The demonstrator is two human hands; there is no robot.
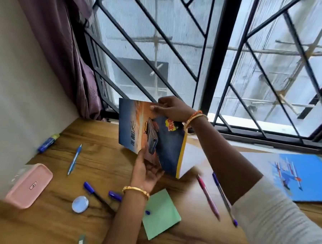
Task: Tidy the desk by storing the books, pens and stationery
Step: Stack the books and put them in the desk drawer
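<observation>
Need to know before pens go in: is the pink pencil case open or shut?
Shut. The pink pencil case lies flat on the desk with its lid down; no gap or contents show.

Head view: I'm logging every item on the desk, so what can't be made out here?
- Marker: left forearm hides its body.
- Greenish item: cut off by bottom edge.
- Pink pen: motion-blurred.
- Held book: title too small to read.
- Pink case: contents hidden, closed.

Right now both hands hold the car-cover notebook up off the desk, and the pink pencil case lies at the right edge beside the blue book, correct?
Not quite. The head view shows the pink pencil case at the left edge, by the wall. Both the left hand and right hand do hold the car-cover notebook.
</observation>
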